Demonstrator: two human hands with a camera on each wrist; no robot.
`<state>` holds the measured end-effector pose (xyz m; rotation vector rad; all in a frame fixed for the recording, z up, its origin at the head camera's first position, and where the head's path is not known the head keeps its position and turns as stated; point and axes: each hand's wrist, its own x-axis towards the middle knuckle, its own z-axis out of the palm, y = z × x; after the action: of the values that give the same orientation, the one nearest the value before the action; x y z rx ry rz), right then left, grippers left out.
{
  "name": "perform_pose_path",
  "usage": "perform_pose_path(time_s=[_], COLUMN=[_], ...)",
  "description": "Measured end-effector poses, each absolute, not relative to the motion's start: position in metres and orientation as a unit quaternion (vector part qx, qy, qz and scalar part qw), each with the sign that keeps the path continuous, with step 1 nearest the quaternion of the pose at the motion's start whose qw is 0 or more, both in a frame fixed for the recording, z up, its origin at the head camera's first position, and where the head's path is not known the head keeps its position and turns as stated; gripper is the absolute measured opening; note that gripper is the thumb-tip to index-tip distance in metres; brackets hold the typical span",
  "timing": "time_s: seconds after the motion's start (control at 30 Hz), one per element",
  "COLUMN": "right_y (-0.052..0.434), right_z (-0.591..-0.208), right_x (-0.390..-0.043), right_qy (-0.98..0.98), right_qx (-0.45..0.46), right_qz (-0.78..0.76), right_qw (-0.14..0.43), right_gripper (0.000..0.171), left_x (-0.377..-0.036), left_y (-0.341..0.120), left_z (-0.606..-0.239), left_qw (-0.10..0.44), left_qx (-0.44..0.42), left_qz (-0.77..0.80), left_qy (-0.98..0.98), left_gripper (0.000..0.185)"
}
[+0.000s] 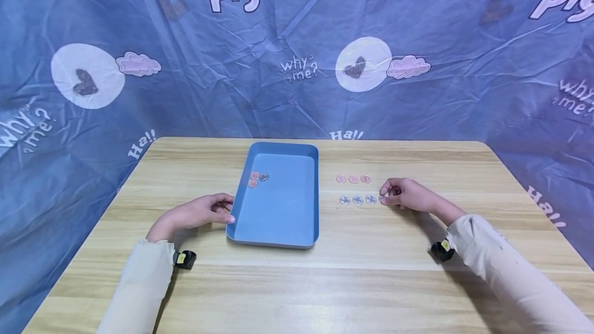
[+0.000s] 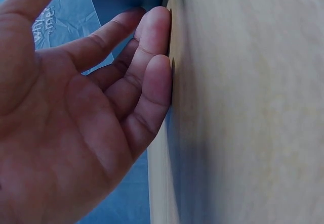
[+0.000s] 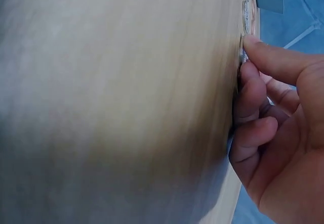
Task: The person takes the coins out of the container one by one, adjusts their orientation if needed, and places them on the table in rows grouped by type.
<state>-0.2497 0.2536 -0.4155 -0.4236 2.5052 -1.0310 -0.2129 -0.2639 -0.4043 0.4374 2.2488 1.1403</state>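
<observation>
A wooden table (image 1: 325, 272) stands before blue printed cloth (image 1: 441, 40). The right hand (image 1: 408, 195) seemingly pinches the rightmost silver coin (image 1: 382, 199); the left hand (image 1: 199, 213), fingers relaxed, touches the blue tray (image 1: 278, 236).

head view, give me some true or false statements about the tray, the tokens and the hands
1. Three tokens lie in the blue tray. True.
2. The right hand is at the last token of the clear row. True.
3. The pink row on the table has five tokens. False: it has three.
4. The left hand lifts the tray off the table. False: the tray rests flat, with the hand at its left edge.
5. The tray lies right of both rows. False: it lies left of them.
</observation>
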Motion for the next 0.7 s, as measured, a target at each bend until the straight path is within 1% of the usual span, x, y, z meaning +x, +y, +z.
perform_pose_path(time_s=[0.3,0.57,0.7], right_y=[0.2616,0.2603,0.2591], right_z=[-0.4152,-0.4173,-0.4148], right_x=[-0.2476,-0.2459,-0.2443], right_qy=[0.874,0.882,0.88], right_qx=[-0.152,-0.17,-0.175], right_qz=[-0.4,-0.388,-0.387], right_qw=[0.229,0.207,0.21], right_gripper=[0.036,0.029,0.03], left_x=[-0.2122,-0.2133,-0.2135], left_y=[-0.2642,-0.2648,-0.2651], left_z=[-0.4043,-0.4053,-0.4062], left_qw=[0.284,0.282,0.283], left_qx=[0.168,0.176,0.175], left_qz=[0.428,0.431,0.432], left_qy=[0.841,0.839,0.838], left_gripper=[0.065,0.064,0.064])
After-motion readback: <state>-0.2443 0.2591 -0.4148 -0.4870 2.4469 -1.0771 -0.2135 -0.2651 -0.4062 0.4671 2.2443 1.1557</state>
